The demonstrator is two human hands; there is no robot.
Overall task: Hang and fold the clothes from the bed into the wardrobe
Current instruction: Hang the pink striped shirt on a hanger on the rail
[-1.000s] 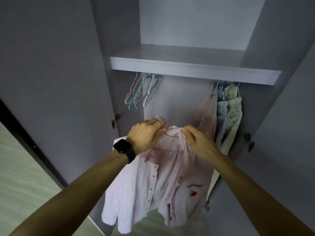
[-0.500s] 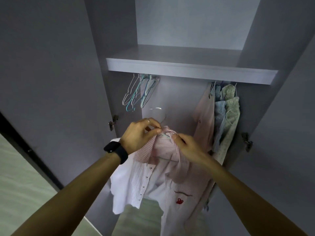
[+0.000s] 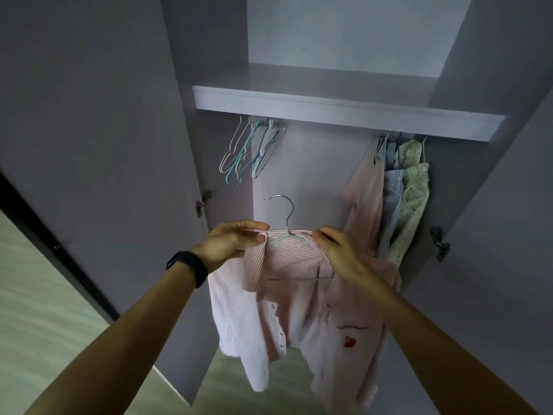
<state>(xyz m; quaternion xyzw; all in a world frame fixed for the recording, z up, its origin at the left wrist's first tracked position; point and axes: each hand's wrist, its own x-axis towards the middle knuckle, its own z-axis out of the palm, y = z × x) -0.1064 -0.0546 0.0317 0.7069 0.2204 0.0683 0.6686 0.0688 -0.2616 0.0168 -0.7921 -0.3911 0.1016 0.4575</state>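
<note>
The pink striped shirt (image 3: pixel 299 265) hung on a pale wire hanger (image 3: pixel 286 215) in front of the open grey wardrobe (image 3: pixel 314 175), its collar pinched between the left hand (image 3: pixel 230 244) and the right hand (image 3: pixel 344 254). Above ran the grey wooden shelf (image 3: pixel 344 110). Under it, bare wire hangers (image 3: pixel 248 151) hung at the left and three pale hung garments (image 3: pixel 398 193) at the right.

We record a pale wood-grain floor (image 3: pixel 45 310) at lower left. A black strip (image 3: pixel 45 237) runs diagonally along its upper edge. We note a black watch (image 3: pixel 188 266), worn, well right of that strip.
</note>
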